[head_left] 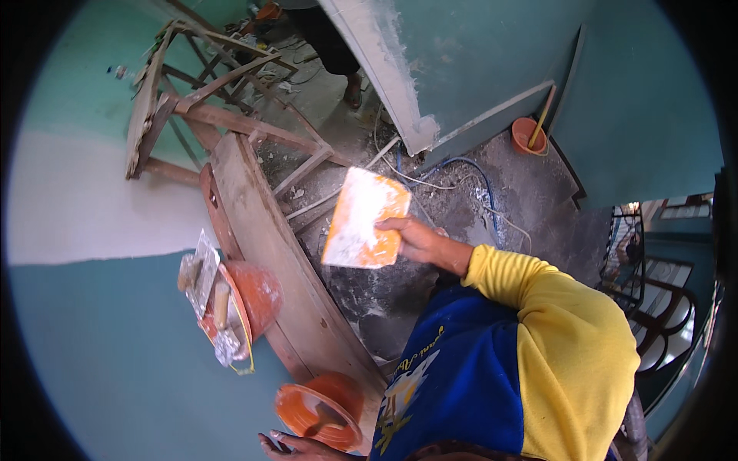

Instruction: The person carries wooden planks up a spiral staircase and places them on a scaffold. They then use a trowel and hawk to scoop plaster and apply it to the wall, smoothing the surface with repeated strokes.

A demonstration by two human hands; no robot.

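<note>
My right hand (pixel 421 240) grips an orange flat putty spreader (pixel 361 219) by its right edge, thumb on top. White plaster covers most of its face. At the lower edge of the view my left hand (pixel 301 449) is partly visible, fingers apart and holding nothing. Just above it an orange bucket (pixel 321 407) leans on its side toward the wall, with some residue inside. Farther up, another orange bucket (pixel 257 296) stands on the plank, with a metal trowel (pixel 204 276) and other wooden-handled tools laid across its mouth.
A wooden plank (pixel 269 238) runs along the left wall to a wooden trestle (pixel 223 115). Another person's leg (pixel 330 46) shows beyond. A blue hose (pixel 480 173) and pale cable cross the dusty floor. An orange pail (pixel 530 137) stands by the far wall; chairs (pixel 665 315) are at right.
</note>
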